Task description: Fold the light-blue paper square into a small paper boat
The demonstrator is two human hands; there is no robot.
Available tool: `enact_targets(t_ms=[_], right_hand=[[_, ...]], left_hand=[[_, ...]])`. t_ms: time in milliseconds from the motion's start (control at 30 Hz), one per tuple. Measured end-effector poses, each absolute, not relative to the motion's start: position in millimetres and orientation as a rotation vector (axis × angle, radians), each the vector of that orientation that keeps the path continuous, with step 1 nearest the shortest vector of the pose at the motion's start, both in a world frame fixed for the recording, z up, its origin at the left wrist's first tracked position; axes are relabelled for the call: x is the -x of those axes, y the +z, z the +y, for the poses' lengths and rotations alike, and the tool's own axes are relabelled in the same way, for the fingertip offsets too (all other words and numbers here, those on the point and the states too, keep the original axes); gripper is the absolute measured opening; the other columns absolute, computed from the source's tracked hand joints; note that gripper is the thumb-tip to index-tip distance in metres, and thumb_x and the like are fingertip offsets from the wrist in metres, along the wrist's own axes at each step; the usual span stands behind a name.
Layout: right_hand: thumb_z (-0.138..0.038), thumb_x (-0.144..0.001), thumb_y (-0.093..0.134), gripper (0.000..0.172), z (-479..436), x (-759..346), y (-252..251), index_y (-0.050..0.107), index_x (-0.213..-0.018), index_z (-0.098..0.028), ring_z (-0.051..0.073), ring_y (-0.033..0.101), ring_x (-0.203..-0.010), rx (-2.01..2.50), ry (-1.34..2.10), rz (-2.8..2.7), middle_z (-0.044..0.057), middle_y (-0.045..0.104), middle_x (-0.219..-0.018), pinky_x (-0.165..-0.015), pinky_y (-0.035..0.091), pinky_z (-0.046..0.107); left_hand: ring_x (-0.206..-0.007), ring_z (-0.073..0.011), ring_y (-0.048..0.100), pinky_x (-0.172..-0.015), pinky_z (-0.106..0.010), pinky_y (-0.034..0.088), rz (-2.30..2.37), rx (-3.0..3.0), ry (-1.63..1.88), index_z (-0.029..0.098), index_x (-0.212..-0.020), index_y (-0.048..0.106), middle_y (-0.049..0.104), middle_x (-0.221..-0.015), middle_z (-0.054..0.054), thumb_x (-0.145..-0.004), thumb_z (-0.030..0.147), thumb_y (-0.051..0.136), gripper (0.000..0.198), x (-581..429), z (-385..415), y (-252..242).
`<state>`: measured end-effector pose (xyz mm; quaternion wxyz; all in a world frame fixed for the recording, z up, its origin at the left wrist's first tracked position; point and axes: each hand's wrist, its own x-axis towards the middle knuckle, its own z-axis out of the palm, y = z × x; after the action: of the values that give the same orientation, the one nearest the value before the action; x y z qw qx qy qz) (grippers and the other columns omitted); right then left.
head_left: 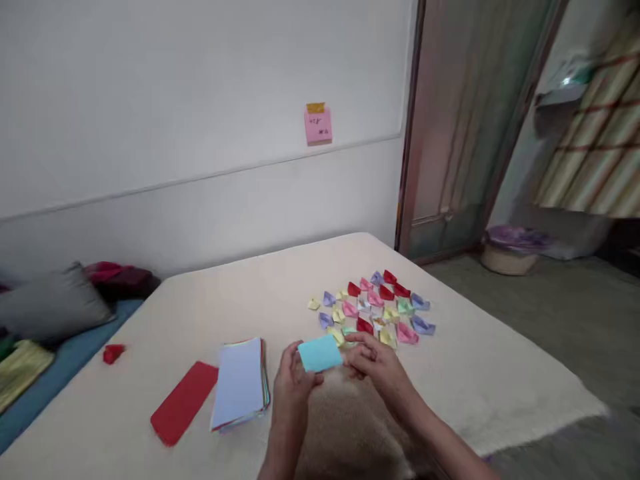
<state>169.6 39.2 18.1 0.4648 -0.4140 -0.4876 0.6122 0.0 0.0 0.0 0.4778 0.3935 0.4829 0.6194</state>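
Note:
My left hand (293, 393) and my right hand (375, 367) pinch opposite edges of a light blue paper square (320, 353), held just above a cream padded surface (465, 360). Beyond the paper lies a cluster of several small folded paper boats (370, 310) in red, pink, yellow, lilac and green. The nearest boats almost meet my right fingers. To the left of my left hand sits a stack of coloured paper sheets (240, 383), with a red paper strip (183, 403) beside it.
A small red paper piece (113, 353) lies near the surface's left edge. Past that edge are a grey cushion (53, 307), a dark red cloth (120, 280) and a blue mat (65, 353). A woven basket (510, 260) stands on the floor at right, by a door (450, 127).

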Motion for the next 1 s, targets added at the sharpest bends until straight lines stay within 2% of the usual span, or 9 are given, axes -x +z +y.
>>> enact_targets(t_ms=[100,200,400,633,767,933,1000], right_hand=[[-0.030,-0.072,0.065,0.030,42.0,-168.7,21.2,0.059,-0.097,-0.015,0.016,0.058,-0.066,0.995,1.448,-1.178,0.002,0.066,-0.072,-0.061,0.040,0.027],[-0.031,-0.072,0.064,0.029,41.9,-167.3,23.6,0.060,-0.095,-0.015,0.018,0.059,-0.076,0.993,1.428,-1.156,0.006,0.068,-0.086,-0.064,0.041,0.027],[-0.024,-0.071,0.063,0.027,36.9,-163.2,25.8,0.057,-0.096,-0.017,0.015,0.055,-0.066,0.965,1.464,-1.148,0.000,0.064,-0.073,-0.059,0.039,0.025],[-0.011,-0.059,0.063,0.041,44.1,-162.9,14.2,0.054,-0.098,-0.017,0.012,0.054,-0.062,0.891,1.532,-1.187,-0.003,0.061,-0.072,-0.057,0.040,0.023],[-0.008,-0.056,0.060,0.044,45.3,-163.1,9.8,0.055,-0.099,-0.017,0.010,0.049,-0.056,0.863,1.533,-1.264,-0.006,0.057,-0.065,-0.050,0.036,0.021],[-0.005,-0.054,0.053,0.044,39.9,-160.3,13.1,0.056,-0.096,-0.016,0.007,0.042,-0.045,0.921,1.530,-1.353,-0.011,0.047,-0.053,-0.042,0.031,0.018],[-0.007,-0.055,0.052,0.043,38.5,-158.8,14.2,0.054,-0.097,-0.016,0.008,0.045,-0.043,0.977,1.505,-1.337,-0.010,0.049,-0.053,-0.039,0.031,0.018]], left_hand=[[-0.094,-0.0230,0.058,-0.068,-0.031,0.053,1.195,-0.978,1.527,0.018,-0.117,0.045,0.057,-0.111,-0.012,-0.071,0.023,0.065,0.050,5.3,3.4,3.1],[-0.092,-0.0228,0.061,-0.069,-0.032,0.053,1.166,-0.985,1.513,0.018,-0.119,0.045,0.058,-0.111,-0.012,-0.071,0.022,0.064,0.051,5.9,3.6,7.5],[-0.083,-0.0180,0.062,-0.068,-0.030,0.052,1.142,-1.049,1.417,0.021,-0.122,0.044,0.059,-0.107,-0.008,-0.073,0.016,0.057,0.051,0.6,-1.5,10.9],[-0.078,-0.0182,0.062,-0.069,-0.034,0.051,1.232,-1.194,1.336,0.022,-0.126,0.044,0.057,-0.115,-0.009,-0.076,0.020,0.054,0.051,3.9,-1.1,5.5],[-0.070,-0.0167,0.062,-0.070,-0.036,0.050,1.277,-1.222,1.302,0.020,-0.127,0.043,0.057,-0.115,-0.012,-0.078,0.022,0.054,0.050,5.2,-2.6,7.7],[-0.097,-0.0245,0.061,-0.077,-0.034,0.048,1.284,-1.071,1.411,0.020,-0.122,0.048,0.060,-0.116,-0.014,-0.073,0.025,0.060,0.051,1.6,-1.8,8.2],[-0.093,-0.0243,0.063,-0.072,-0.031,0.049,1.251,-0.931,1.456,0.020,-0.121,0.047,0.062,-0.111,-0.012,-0.066,0.020,0.063,0.057,-3.0,1.1,5.6]])
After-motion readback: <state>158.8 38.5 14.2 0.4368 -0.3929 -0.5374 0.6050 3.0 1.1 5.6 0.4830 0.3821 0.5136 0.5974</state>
